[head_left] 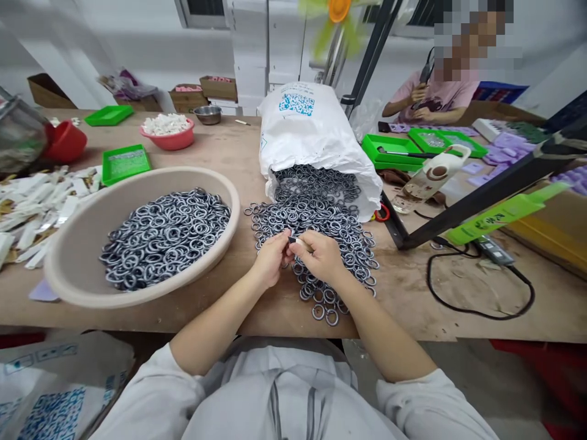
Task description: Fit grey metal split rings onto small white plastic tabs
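Observation:
Both my hands meet over a heap of grey rings (321, 223) that spills from a white sack (312, 131) onto the table. In my right hand (323, 256), closed fingers hold a small knife (304, 245) with a light handle and a short dark blade pointing toward the left hand. My left hand (271, 260) is closed in a pinch at the blade; what lies between its fingers is hidden. A large beige basin (68, 269) left of my hands holds many rings like those in the heap. Several loose rings (325, 315) lie near the table's front edge.
White strips (46, 201) are piled at the far left, near a green tray (126, 164) and a red bowl (174, 139). A black metal frame (458, 220) and a black cable (477, 315) occupy the right side. Across the table sits a person (435, 101) holding a tool.

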Motion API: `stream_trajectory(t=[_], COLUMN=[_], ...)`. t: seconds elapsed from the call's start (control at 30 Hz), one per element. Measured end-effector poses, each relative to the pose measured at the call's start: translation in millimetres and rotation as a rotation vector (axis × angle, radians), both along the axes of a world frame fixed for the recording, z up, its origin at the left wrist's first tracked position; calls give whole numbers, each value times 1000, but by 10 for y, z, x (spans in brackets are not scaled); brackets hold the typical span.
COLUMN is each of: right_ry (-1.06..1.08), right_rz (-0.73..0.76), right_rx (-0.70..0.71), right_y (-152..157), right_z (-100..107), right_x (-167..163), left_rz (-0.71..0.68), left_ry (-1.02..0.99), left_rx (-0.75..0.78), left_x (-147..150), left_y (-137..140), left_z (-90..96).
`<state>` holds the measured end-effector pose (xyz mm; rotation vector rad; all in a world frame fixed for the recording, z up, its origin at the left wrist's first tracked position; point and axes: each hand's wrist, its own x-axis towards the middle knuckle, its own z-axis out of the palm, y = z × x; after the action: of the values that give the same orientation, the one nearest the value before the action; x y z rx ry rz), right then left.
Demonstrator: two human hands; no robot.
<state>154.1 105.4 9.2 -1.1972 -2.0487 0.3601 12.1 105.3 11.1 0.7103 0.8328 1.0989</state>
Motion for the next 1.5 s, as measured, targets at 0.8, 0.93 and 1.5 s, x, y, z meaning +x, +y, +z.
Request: stream_trajectory(t=[0.8, 0.93, 1.5], right_ry=[622, 579, -301], right_rz=[87, 0, -499], right_rx=[-382, -324, -270], right_y=[124, 245, 355], right_z=[-134, -158, -67], right_x=[-114, -19, 217], left_rz=[-160, -230, 514], left_ry=[137, 256, 1977], left_rx=[42, 122, 270], left_x=[-6, -11, -1419], left_y=[-36, -54, -349], left_z=[-51, 7, 894])
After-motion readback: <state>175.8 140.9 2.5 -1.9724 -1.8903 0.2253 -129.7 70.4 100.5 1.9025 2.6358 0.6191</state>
